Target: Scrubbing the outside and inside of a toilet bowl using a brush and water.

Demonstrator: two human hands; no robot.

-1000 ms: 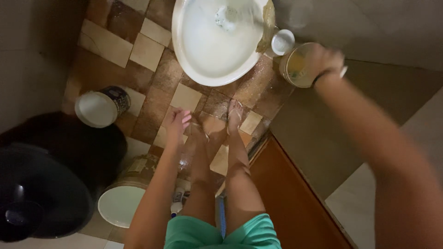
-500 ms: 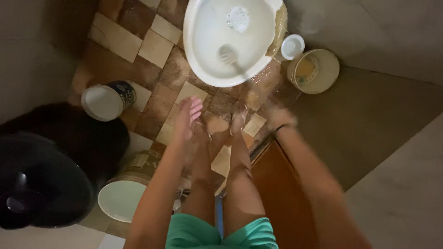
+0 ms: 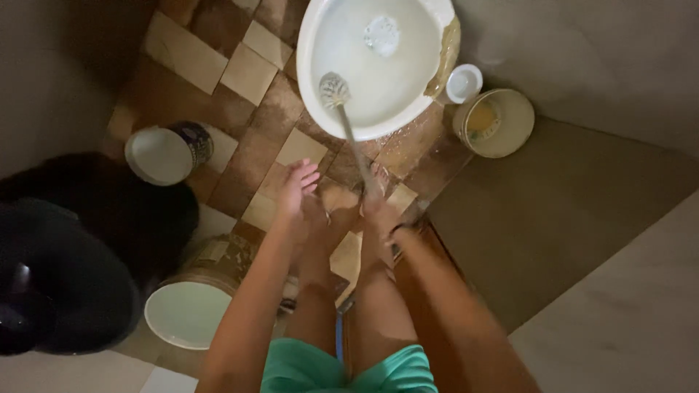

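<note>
Your right hand (image 3: 384, 218): closed round the brush (image 3: 342, 109) handle; long axis runs up-left from it, bristle head inside the toilet bowl (image 3: 313, 109) near rim. Left hand (image 3: 295, 188): open, empty, beside that bowl's front

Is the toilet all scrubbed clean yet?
Not yet. Done: the white oval toilet bowl holds cloudy water. In hand: the right hand grips a long-handled toilet brush, bristles against the bowl's near wall. The left hand hangs open. Left: brown staining on the bowl's right rim.
</note>
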